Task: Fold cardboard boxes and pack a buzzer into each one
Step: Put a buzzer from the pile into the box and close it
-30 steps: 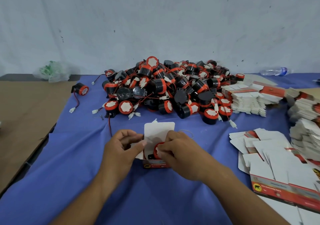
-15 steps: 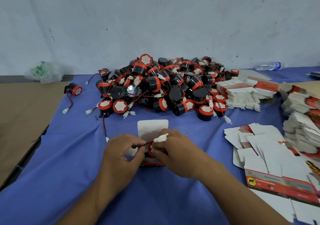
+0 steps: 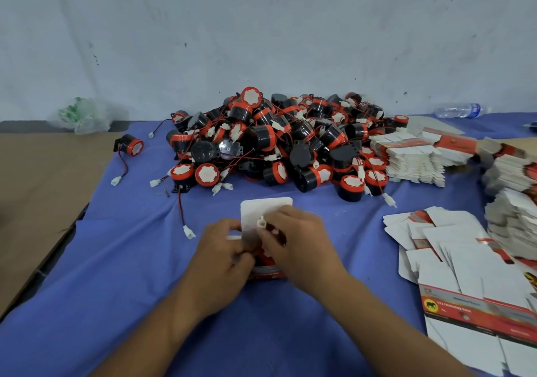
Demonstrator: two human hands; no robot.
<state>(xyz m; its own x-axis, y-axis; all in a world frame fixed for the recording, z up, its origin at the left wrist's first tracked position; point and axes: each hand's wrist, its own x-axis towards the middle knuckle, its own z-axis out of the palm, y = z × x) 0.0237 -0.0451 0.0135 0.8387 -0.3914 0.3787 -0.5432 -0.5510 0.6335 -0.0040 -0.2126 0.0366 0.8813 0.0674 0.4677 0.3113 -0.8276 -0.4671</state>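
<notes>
Nearest the camera, two bare forearms reach over the blue cloth (image 3: 116,289) that covers the counter and meet at the open box (image 3: 266,208), which serves as the reference here. The left grip (image 3: 223,254) is curled round the box's left side, clasping it. The right grip (image 3: 296,243) lies over the box's right half, thumb and forefinger pinching the white connector (image 3: 261,223) of the buzzer (image 3: 263,257). That buzzer sits inside the box between the two hands, with only a sliver of red showing. The box's white top flap stands open on the far side.

Well to the right of the box lie fanned flat box blanks (image 3: 465,275), white with red printed bands. Just left of the box a loose plug (image 3: 189,231) ends a red wire. Beyond the box rises the heap of buzzers (image 3: 276,141), black and red, tangled in wires. Right of that heap, farther from the box, lie stacked blanks (image 3: 412,155). Far left of the box a lone buzzer (image 3: 130,145) lies on its side near the cloth's edge. Farthest back, against the wall, a plastic bag (image 3: 84,115) lies to the left and a water bottle (image 3: 459,110) to the right.
</notes>
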